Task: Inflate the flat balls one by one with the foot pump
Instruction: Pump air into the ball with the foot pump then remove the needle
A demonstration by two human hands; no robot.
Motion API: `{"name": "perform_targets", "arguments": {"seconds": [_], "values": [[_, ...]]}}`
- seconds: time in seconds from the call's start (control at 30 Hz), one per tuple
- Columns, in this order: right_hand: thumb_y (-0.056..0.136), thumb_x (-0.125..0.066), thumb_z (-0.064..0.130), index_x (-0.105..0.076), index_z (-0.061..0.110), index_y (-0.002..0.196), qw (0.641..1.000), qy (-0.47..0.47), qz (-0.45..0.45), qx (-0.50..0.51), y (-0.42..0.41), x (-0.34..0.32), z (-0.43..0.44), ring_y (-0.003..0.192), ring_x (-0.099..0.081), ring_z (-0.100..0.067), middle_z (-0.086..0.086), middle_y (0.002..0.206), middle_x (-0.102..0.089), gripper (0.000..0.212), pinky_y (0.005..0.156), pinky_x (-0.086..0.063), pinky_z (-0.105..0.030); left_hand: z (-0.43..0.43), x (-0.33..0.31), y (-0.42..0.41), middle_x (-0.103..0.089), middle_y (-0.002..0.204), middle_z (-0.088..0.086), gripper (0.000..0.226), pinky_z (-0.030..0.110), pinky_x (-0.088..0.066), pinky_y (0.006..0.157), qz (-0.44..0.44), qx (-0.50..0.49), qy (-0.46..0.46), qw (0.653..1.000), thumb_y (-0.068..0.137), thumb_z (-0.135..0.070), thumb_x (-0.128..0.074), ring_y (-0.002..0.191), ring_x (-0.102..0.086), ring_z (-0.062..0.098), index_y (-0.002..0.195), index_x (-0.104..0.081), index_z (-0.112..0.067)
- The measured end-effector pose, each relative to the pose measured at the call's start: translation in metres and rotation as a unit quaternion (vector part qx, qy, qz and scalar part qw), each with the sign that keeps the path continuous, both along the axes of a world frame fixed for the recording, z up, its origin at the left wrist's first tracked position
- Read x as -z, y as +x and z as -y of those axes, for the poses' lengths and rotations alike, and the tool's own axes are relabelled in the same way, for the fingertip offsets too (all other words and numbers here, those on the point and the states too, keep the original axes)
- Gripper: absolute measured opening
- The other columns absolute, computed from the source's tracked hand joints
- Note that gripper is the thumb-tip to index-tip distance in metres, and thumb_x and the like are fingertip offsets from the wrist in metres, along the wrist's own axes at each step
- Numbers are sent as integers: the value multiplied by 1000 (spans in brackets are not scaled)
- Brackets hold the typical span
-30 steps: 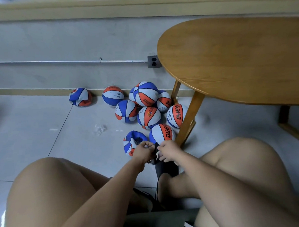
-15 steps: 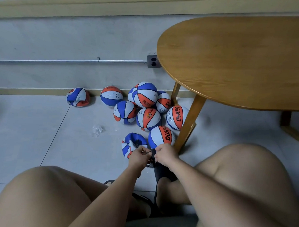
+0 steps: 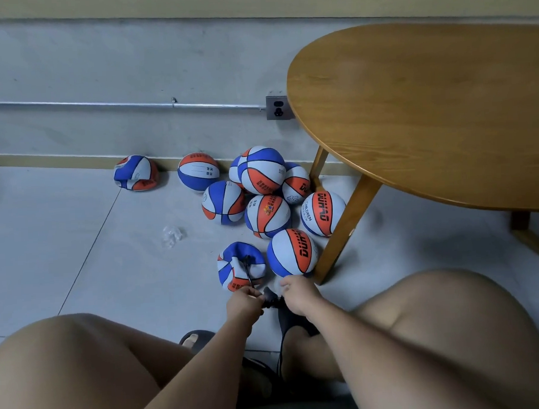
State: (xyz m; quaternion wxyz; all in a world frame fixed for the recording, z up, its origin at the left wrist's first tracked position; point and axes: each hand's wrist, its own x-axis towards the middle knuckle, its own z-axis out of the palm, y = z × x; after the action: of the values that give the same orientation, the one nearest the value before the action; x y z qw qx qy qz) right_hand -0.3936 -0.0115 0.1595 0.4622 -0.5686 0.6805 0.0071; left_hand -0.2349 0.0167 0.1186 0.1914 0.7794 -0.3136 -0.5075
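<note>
Left hand [image 3: 244, 304], fingers pinching hose [image 3: 249, 274], parted from right hand [image 3: 300, 295], fingers gripping pump [image 3: 270, 297]; ten balls [image 3: 267, 216], two flat.

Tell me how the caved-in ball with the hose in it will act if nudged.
The caved-in ball would likely stay put, not roll: its top is collapsed. Its skin probably buckles softly. The hose plugged into it may tug it.

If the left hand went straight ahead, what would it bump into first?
Probably the flat ball right ahead of the left hand, where the hose it pinches leads; depth is unclear.
</note>
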Motion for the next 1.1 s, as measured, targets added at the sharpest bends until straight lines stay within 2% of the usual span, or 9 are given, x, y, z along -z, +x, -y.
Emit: {"name": "perform_targets", "arguments": {"seconds": [0.07, 0.17, 0.37, 0.5, 0.57, 0.7, 0.87, 0.97, 1.1], "values": [[105, -51, 11, -68, 20, 140, 1000, 17, 8, -13, 8, 9, 1, 127, -62, -33, -9, 143, -65, 40, 106, -54, -38, -2, 4, 3, -78, 87, 5, 11, 23, -46, 56, -2, 2, 16, 1000, 94, -23, -74, 74, -77, 20, 91, -66, -15], [104, -52, 13, -73, 22, 121, 999, 26, -9, -31, 13, 14, 2, 113, -64, -31, -7, 124, -69, 29, 98, -55, -36, 0, 10, 3, -79, 83, 1, 13, 23, -48, 59, 0, 15, 34, 999, 94, -26, -75, 78, -79, 17, 91, -69, -15], [101, -54, 14, -75, 14, 125, 997, 75, 5, 5, 2, 29, 7, 104, -63, -26, -14, 126, -72, 32, 101, -58, -40, 0, 11, -7, -80, 78, 1, 15, 26, -50, 62, -32, 5, 32, 999, 91, -26, -77, 77, -77, 14, 95, -72, -12], [94, -59, 18, -78, 16, 104, 983, 24, 67, 169, -4, 36, 13, 93, -69, -28, -8, 104, -76, 22, 89, -62, -41, 15, -5, -14, -80, 85, 10, 18, 26, -49, 58, -143, -10, -6, 990, 89, -9, -62, 75, -74, 22, 99, -75, 1], [97, -59, 14, -75, 18, 91, 959, -33, 119, 255, -3, 19, 17, 81, -69, -26, -11, 93, -76, 17, 73, -61, -37, 26, -22, -14, -78, 85, 9, 13, 28, -50, 61, -180, -36, -45, 982, 91, -5, -62, 77, -71, 23, 95, -74, -3], [102, -64, 13, -71, 19, 93, 933, -69, 205, 288, 3, -1, 25, 67, -70, -21, -10, 83, -77, 13, 59, -55, -32, 36, -32, -7, -74, 84, 2, 8, 33, -50, 75, -202, -84, -97, 971, 97, -16, -69, 77, -67, 16, 100, -72, -9], [96, -59, 14, -65, 33, 87, 957, -104, 133, 234, 4, 30, 12, 75, -75, -29, 2, 79, -74, 21, 71, -66, -49, 23, -16, -12, -74, 82, 0, 6, 21, -48, 55, -149, -69, -100, 981, 102, -13, -66, 65, -65, 9, 100, -69, -9], [92, -55, 12, -63, 36, 87, 964, -106, 103, 219, -2, 63, 10, 79, -73, -32, 1, 84, -72, 26, 69, -66, -52, 19, -9, -21, -76, 89, 7, 6, 22, -50, 55, -101, -40, -104, 989, 102, -15, -68, 67, -64, 15, 98, -67, -10], [80, -53, 17, -66, 32, 87, 970, -71, 96, 210, -7, 101, 8, 77, -74, -32, 6, 76, -72, 22, 69, -66, -54, 13, 3, -24, -73, 83, 6, 5, 21, -46, 51, -64, -34, -81, 994, 102, -12, -67, 56, -64, 9, 98, -64, -9]]}}
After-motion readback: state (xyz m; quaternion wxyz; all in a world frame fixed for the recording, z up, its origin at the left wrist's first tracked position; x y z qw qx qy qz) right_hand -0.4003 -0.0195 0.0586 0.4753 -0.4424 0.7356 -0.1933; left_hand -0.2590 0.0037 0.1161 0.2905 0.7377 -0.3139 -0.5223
